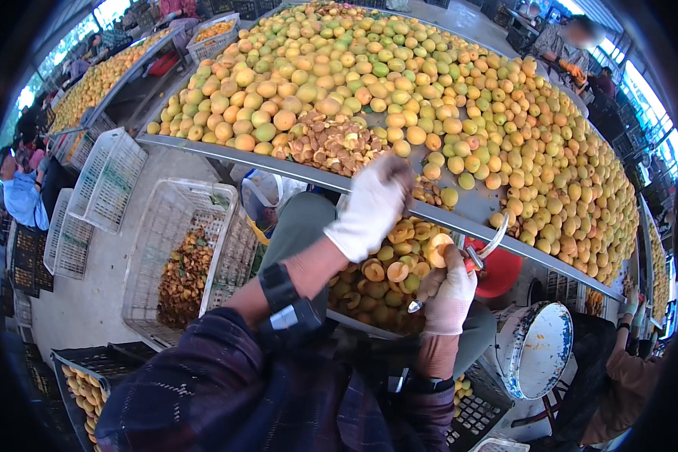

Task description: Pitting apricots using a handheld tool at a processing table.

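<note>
My left hand [376, 200], in a white glove with a stained fingertip area, is at the table's metal edge beside a heap of apricot pits [333, 144]. It is blurred, and its fingertips are partly hidden. My right hand [449, 288], in a white glove, grips a red-handled curved knife [491, 240] and holds a cut apricot half [440, 250] at its fingertips. A pointed metal tip shows below that hand. Under both hands, a crate of halved apricots [398, 271] sits at my lap. Whole apricots [327, 73] cover the metal table beyond.
A white plastic crate [172, 189] with brownish scraps stands at left, near stacked crates [108, 181]. A red basin [500, 274] and a paint-worn white bucket [542, 350] are at right. A co-worker [565, 51] in orange gloves sits across the table; another person's arm [624, 333] shows at right.
</note>
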### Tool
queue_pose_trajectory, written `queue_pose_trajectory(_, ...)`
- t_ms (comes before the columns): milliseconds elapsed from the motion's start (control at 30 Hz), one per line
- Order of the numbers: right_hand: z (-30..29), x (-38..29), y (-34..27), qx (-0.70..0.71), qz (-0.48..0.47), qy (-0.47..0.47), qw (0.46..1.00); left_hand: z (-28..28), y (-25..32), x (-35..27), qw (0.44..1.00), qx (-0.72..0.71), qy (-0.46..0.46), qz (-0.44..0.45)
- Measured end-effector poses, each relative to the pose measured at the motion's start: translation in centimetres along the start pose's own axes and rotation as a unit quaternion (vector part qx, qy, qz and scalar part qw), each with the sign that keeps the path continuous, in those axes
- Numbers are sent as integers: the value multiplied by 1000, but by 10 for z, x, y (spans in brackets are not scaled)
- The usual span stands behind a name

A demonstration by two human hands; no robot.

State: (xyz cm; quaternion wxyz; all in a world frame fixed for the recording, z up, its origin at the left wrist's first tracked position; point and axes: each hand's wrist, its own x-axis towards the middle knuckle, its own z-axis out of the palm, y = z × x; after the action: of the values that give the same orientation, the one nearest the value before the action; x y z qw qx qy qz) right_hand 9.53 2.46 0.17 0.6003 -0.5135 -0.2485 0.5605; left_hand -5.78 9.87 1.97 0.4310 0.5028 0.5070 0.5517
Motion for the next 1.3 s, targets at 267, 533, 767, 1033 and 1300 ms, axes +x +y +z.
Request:
queue_pose_trajectory(267,-19,13,35,-13,36,43,998,-32,-7,33,910,377,22,170)
queue_pose_trajectory(533,-15,25,35,-238,-246,143,929,43,-32,-29,957,229,-176,-23)
queue_pose_trajectory(767,-22,24,38,-113,-182,138,967,29,-45,-33,924,293,-234,69)
queue_pose_trajectory(1033,-67,44,74,-236,-60,-78,967,-15,-18,69,808,570,40,141)
queue_pose_trajectory(1300,-72,40,69,-133,-29,6,991,81,-38,145,824,524,-155,150)
